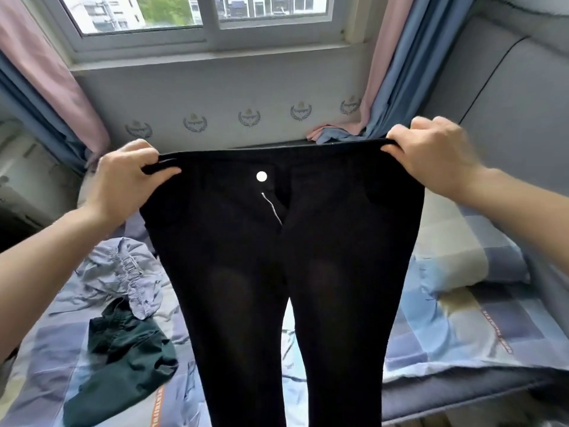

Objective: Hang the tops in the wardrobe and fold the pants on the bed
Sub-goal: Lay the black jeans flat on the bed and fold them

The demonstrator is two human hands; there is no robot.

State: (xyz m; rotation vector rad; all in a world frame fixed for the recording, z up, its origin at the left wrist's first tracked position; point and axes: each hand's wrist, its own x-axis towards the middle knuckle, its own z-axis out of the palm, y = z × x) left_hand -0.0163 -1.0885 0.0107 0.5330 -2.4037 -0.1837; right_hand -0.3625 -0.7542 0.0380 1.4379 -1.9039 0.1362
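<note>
black pants [277,257] held up over bed [462,328], front facing camera, legs hanging | left hand [123,180] grip clenched on waistband's left end | right hand [437,155] grip clenched on right end

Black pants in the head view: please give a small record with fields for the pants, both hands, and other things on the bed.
item held: black pants, held up by the waistband, legs hanging down
fastening: button closed, zipper partly open
left hand: grips the waistband's left end
right hand: grips the waistband's right end
on bed: dark green garment, grey-blue garment, both unfolded
pillow: at right
</note>
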